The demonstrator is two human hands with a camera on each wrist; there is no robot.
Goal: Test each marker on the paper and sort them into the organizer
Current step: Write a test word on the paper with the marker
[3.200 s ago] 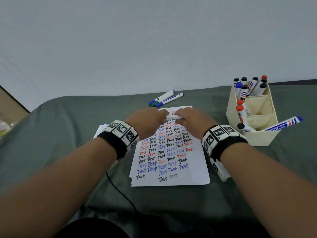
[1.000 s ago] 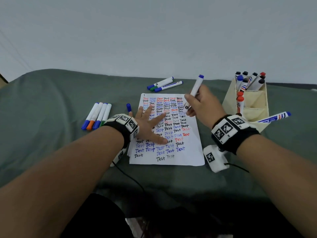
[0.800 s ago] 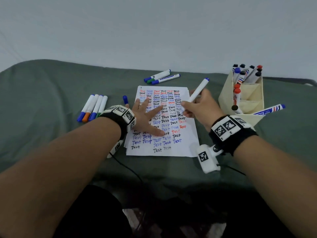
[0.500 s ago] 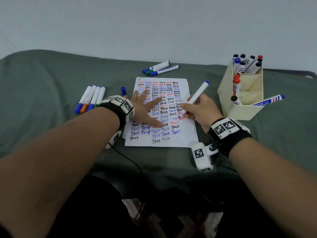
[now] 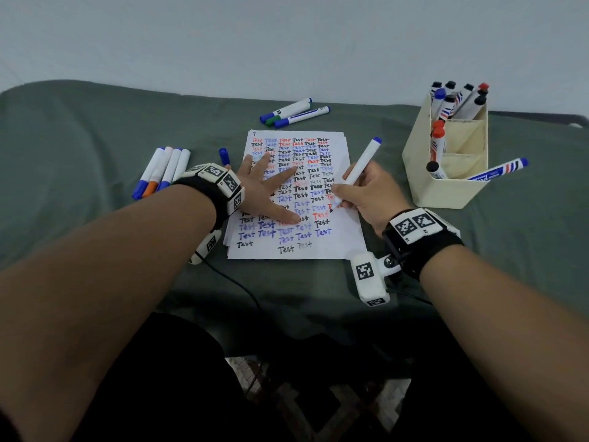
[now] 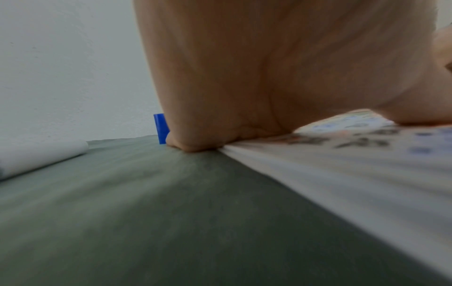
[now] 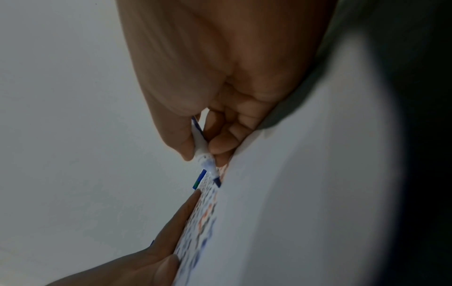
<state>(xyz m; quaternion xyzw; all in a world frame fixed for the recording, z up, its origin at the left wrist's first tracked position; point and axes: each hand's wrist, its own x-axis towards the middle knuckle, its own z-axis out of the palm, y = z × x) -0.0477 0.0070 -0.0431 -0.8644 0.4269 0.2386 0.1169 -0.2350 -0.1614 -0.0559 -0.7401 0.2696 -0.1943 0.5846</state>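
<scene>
The right hand (image 5: 369,194) grips a white marker (image 5: 360,165) in a writing hold: in the right wrist view thumb and fingers (image 7: 220,144) pinch the barrel just above the tip. The marker tilts up and away from the hand, its blue end high, its tip touching the paper (image 5: 334,247) near the right edge, beside a red word.

The left hand (image 5: 264,191) lies flat on the paper's left half, its fingers straight and spread, holding nothing. Just beyond its little-finger side a loose blue cap (image 5: 224,155) sits on the green-covered counter (image 5: 79,122).

Four markers (image 5: 162,170) lie side by side left of the paper; three more (image 5: 294,111) lie beyond its far edge. The cream organizer (image 5: 446,173) stands right of the paper, well apart from both hands, with markers in its back and middle compartments and one striped marker (image 5: 497,172) leaning out over its front right rim.
</scene>
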